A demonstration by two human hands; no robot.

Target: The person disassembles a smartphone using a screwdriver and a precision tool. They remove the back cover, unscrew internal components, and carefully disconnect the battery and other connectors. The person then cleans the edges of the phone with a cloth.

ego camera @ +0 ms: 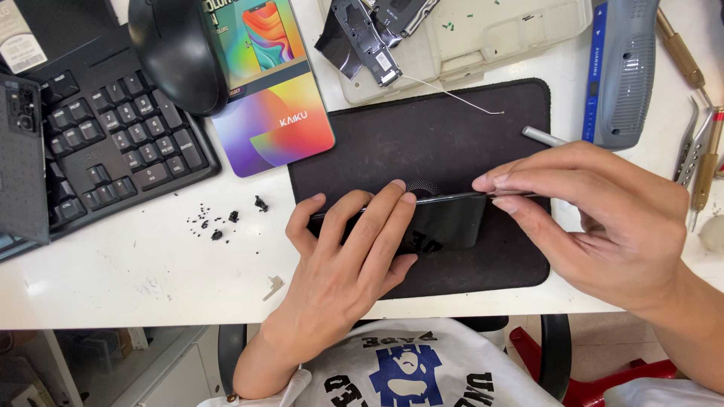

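- We find the left hand (343, 260) laid flat over a glossy black slab-shaped phone (445, 222), fingers spread across its left half and the thumb curled under its near edge, pressing and gripping it.
- The phone lies on a black rectangular work mat (422, 128) that extends beyond the fingertips of both hands.
- We see the right hand (596, 218) pinched closed at the phone's right far edge, thumb and forefinger meeting on a thin flat dark tool (513, 195); we cannot tell what kind of tool it is.
- Beyond the right hand lie a grey and blue cased device (622, 68) and a small silver cylinder (543, 136); to its right, metal tweezers (690, 151) and brass-handled drivers (679, 49).
- Beyond the left hand we note a shallow beige plastic tray (498, 38) holding black phone parts (369, 34), with a thin white wire (460, 96) trailing onto the mat.
- Left of the left hand sit small black crumbs (219, 222), a rainbow-coloured flat carton (268, 90), a black computer mouse (177, 53) and a black keyboard (113, 143).
- All rests on a white desk top (136, 279); beneath its near edge show a black chair rim (554, 354) and a red plastic stool (596, 377) on a pale floor.
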